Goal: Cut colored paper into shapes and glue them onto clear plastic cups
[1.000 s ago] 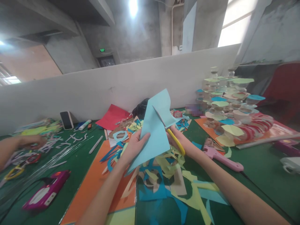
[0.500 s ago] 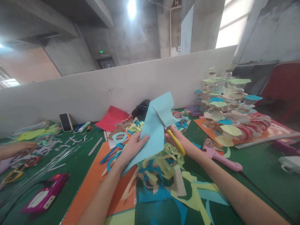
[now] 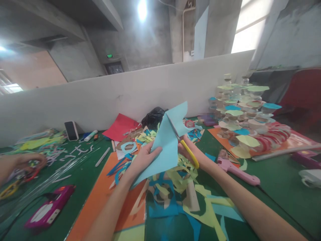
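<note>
Cutting light-blue paper [image 3: 167, 152] seems underway before the counter [image 3: 86, 174]'s far edge: paper pinched by left hand [image 3: 145, 157], yellow-handled scissors [image 3: 189, 152] gripped by right hand [image 3: 192, 146]; tautness is likely needed next.

Site: shared craft workshop inside a bare concrete building. Evidence: raw grey wall [image 3: 150, 43], overhead beams [image 3: 101, 13], a green lit sign [image 3: 109, 56] above a dark doorway [image 3: 114, 68], white partition [image 3: 100, 98] along the back of the green counter [image 3: 281, 179]. On the counter: cut-paper scraps [image 3: 209, 212], a corded pink glue gun [image 3: 239, 172], a tiered stack of paper discs [image 3: 253, 104]. Yellow-handled scissors [image 3: 189, 153] set to a light-blue sheet [image 3: 167, 154]. Another person's forearm [image 3: 8, 164] at far left.
</note>
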A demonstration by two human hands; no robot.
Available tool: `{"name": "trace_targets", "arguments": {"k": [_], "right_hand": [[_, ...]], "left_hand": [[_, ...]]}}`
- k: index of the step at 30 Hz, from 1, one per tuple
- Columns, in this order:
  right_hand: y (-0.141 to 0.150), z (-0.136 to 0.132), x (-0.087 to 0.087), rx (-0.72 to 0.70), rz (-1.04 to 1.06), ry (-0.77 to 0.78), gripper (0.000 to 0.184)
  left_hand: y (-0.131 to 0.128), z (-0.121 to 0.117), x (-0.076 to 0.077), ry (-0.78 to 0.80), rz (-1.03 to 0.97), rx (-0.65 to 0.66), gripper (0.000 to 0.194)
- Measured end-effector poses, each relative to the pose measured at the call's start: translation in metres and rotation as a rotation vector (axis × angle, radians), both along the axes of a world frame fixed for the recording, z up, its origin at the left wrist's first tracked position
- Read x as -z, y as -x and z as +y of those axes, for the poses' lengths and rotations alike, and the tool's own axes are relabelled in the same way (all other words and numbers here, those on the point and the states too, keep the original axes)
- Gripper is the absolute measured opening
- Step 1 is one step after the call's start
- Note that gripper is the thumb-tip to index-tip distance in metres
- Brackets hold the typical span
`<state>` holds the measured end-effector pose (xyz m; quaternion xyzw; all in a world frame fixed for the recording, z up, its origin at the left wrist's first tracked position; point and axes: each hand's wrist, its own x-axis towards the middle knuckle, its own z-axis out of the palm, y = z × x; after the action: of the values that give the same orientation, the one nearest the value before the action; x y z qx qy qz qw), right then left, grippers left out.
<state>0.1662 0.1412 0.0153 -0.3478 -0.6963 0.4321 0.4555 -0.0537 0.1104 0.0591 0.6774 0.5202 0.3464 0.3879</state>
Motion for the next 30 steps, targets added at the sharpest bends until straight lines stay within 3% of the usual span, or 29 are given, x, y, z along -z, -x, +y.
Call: {"name": "trace_targets", "arguments": {"k": [12,22,30], "right_hand": [[-0.006,-0.002,0.001,-0.06,0.009,-0.064,0.044],[-0.006,0.0,0.0,0.02,0.037,0.053,0.041],[-0.008,-0.003,-0.009,0.105,-0.007,0.211,0.044]], "left_hand": [[0.0,0.004,0.007,0.087,-0.066,0.027,0.057],[0.0,0.005,0.009,0.138,-0.076,0.034,0.059],[0.006,0.018,0.021,0.119,-0.252,-0.084,0.061]]}}
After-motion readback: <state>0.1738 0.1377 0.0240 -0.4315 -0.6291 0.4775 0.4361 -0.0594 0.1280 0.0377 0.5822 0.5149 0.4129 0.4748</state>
